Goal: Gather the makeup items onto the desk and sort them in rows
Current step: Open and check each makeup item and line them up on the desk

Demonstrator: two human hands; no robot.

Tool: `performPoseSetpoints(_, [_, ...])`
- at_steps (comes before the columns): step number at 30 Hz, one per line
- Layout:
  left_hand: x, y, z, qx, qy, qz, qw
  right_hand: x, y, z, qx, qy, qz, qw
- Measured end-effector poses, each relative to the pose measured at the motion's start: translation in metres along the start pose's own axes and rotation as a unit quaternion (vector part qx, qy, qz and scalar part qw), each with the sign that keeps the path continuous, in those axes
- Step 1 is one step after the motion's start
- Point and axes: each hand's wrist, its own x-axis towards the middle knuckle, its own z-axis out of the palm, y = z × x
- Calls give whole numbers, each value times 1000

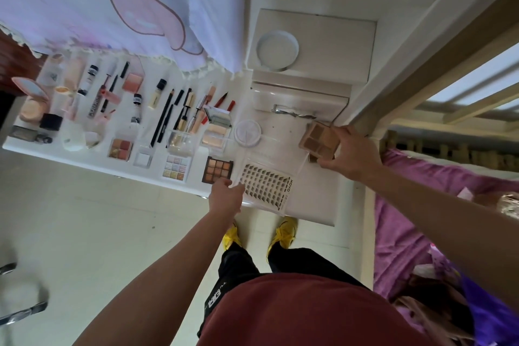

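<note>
Fingers point(340, 132) of right hand point(352, 156) gripping brown palette point(318, 138) over bare end of surface point(317, 196); left hand point(226, 195) touching lash tray point(266, 182) at front edge, grip unclear.

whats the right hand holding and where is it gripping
The right hand pinches a brown eyeshadow palette by the edge nearest the hand, fingers above, thumb below.

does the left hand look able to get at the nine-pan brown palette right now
Probably yes. The left hand is at the front edge of the desk, right beside the nine-pan brown palette, and nothing lies between them; the lash tray sits on its other side.
</note>
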Motion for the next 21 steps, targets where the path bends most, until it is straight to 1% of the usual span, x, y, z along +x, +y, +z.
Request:
performPoseSetpoints(3, [-6, 17, -2, -11, -3, 65, 998, -14, 8, -7, 38, 21, 20, 999])
performPoseSetpoints(6, [-19, 43, -5, -47, -38, 125, 990, -28, 8, -23, 68, 60, 20, 996])
performPoseSetpoints(9, [-31, 68, -6, -81, -88, 176, 977, -38, 0, -43, 74, 100, -8, 992])
performPoseSetpoints(11, [-38, 83, -6, -102, -127, 197, 967, -41, -11, -55, 81, 117, -43, 989])
performPoseSetpoints(14, [-50, 105, -7, -135, -190, 217, 948, -45, -33, -71, 87, 108, -92, 986])
performPoseSetpoints(17, [-62, 117, -10, -139, -246, 229, 931, -48, -57, -82, 109, 98, -128, 981])
performPoseSetpoints(20, [-66, 121, -18, -151, -241, 236, 929, -51, -75, -85, 115, 70, -136, 982])
performPoseSetpoints(21, [-65, 121, -22, -156, -235, 238, 930, -52, -81, -86, 137, 65, -134, 979])
